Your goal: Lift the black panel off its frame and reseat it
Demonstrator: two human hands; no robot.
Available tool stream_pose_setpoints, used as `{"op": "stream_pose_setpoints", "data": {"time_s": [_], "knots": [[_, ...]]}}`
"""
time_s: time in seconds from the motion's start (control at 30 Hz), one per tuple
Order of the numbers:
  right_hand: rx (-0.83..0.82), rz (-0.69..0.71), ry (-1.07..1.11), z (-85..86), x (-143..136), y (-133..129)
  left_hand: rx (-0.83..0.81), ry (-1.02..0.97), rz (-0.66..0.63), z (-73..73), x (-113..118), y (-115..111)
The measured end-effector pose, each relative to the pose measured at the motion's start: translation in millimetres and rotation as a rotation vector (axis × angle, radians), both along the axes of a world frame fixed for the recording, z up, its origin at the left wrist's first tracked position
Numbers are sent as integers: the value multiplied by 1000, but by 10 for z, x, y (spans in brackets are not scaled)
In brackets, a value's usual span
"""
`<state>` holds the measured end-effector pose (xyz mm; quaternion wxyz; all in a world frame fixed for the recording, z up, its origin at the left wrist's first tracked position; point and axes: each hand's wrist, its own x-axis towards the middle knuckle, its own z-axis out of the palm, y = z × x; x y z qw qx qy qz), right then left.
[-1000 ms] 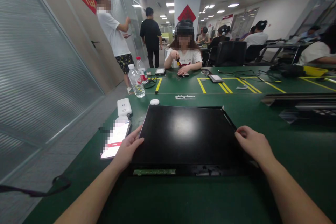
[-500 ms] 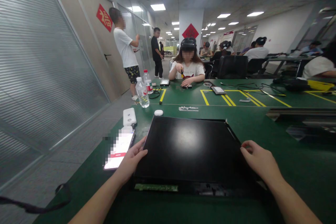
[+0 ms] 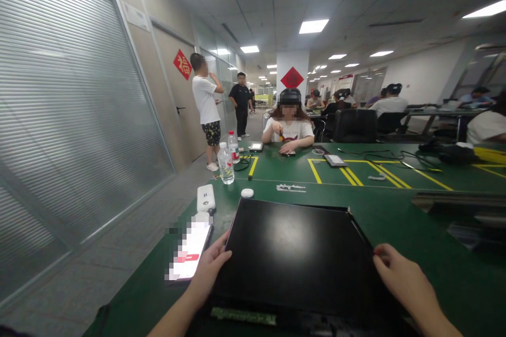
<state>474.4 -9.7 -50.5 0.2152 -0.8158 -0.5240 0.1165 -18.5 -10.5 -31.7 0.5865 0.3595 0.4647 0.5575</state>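
A black LCD panel [image 3: 292,258] with a glossy light spot lies in front of me, over the green table. A green circuit board strip [image 3: 243,316] runs along its near edge. My left hand [image 3: 215,263] grips the panel's left edge, thumb on top and the other fingers partly hidden at the side. On the opposite edge, my right hand [image 3: 399,268] pinches the panel's rim between thumb and curled fingers. Just left of my left hand lies a lit phone [image 3: 193,247], partly pixelated.
Beyond the phone are a white power bank [image 3: 206,198] and a small white case [image 3: 247,193]. Two water bottles [image 3: 226,164] stand farther back. A person [image 3: 290,129] sits across the green table [image 3: 379,221], handling a small device. Metal strips [image 3: 454,201] lie at right.
My view has tilted upward, so the table, panel and hands appear lower in the picture. Both hands keep their hold on the panel. A standing person at the left has raised a hand toward the head.
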Motion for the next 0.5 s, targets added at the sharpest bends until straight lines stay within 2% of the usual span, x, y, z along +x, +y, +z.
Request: {"op": "stream_pose_setpoints", "data": {"time_s": [0.17, 0.37, 0.5], "knots": [[1, -3, 34, -6, -1, 12, -2, 7, -40, 16, -3, 9], [17, 22, 45, -44, -13, -36, 4, 1, 6, 78, 38, -62], [10, 49, 3, 46, -69, -65, -9, 27, 46, 144, 78, -111]]}}
